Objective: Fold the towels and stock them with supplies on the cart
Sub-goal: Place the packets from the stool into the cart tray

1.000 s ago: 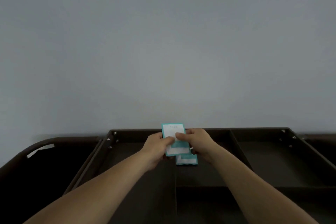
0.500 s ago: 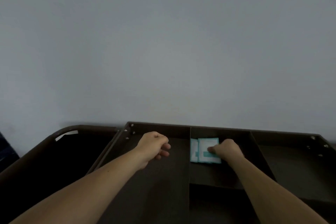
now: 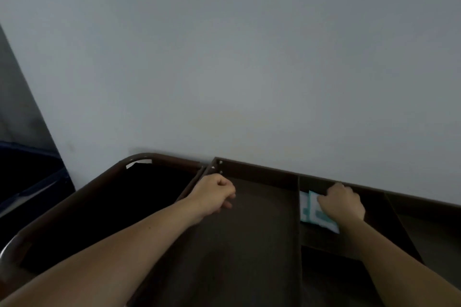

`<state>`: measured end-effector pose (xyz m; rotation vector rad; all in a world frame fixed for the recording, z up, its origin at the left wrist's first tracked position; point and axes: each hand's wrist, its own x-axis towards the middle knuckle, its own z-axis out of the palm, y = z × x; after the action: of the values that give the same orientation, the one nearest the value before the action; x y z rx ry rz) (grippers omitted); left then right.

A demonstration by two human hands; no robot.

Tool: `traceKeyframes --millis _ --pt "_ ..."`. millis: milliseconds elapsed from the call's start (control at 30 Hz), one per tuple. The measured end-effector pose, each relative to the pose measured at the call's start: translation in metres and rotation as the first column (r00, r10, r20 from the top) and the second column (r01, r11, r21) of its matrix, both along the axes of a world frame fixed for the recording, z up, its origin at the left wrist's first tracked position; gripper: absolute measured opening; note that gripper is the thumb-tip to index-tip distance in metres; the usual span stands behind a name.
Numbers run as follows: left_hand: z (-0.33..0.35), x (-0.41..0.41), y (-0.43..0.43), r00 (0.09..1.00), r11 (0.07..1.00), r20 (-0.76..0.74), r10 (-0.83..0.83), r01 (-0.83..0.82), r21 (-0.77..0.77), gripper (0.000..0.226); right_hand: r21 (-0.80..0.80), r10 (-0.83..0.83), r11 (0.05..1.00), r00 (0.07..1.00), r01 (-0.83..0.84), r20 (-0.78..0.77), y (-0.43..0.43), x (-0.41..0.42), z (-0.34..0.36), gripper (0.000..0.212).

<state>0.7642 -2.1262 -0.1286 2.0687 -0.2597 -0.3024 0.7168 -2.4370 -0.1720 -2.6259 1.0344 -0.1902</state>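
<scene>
Evidently flat — teal-and-white packets, side by side, gripped by right hand.

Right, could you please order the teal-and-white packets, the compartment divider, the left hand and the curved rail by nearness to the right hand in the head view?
1. Teal-and-white packets: touching the right hand.
2. Compartment divider: just left of them.
3. Left hand: over the wide compartment.
4. Curved rail: far left.
</scene>
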Motion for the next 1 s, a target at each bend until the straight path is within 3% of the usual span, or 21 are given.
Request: traceKeyframes --millis 133,233,400,467,533,633,733,1000 --pt "0.023 -0.001 0.054 0.984 0.994 0.178 0.010 -0.030 0.109 0.014 -0.125 0.162 0.982 0.971 -0.141 0.175 0.066 0.014 0.040 0.037" --pt "0.037 0.004 0.120 0.969 0.969 0.246 0.003 -0.063 0.238 0.032 -0.148 0.332 0.938 0.936 -0.313 0.120 0.146 0.031 0.060 0.046" --pt "0.039 0.004 0.269 0.940 0.890 0.341 0.012 -0.166 0.425 0.044 0.035 0.547 0.834 0.833 -0.551 0.079 0.299 0.048 0.068 0.044" --pt "0.032 0.000 0.340 0.946 0.868 0.319 0.056 -0.204 0.452 0.047 0.062 0.619 0.782 0.784 -0.621 0.050 0.367 0.053 0.067 0.065" --pt "0.024 -0.003 0.407 0.949 0.851 0.290 0.124 -0.252 0.460 0.056 0.048 0.666 0.744 0.745 -0.667 0.036 0.432 0.059 0.065 0.073" --pt "0.018 -0.009 0.492 0.950 0.829 0.240 0.202 -0.296 0.475 0.054 0.055 0.723 0.688 0.690 -0.723 0.025 0.516 0.069 0.063 0.072" --pt "0.012 -0.008 0.555 0.951 0.821 0.190 0.244 -0.307 0.481 0.038 0.056 0.772 0.634 0.635 -0.771 0.011 0.579 0.079 0.064 0.071" --pt "-0.037 0.036 0.630 0.939 0.858 0.058 0.338 -0.333 0.392 0.065 0.046 0.836 0.546 0.542 -0.836 -0.082 0.671 0.139 0.053 0.068"
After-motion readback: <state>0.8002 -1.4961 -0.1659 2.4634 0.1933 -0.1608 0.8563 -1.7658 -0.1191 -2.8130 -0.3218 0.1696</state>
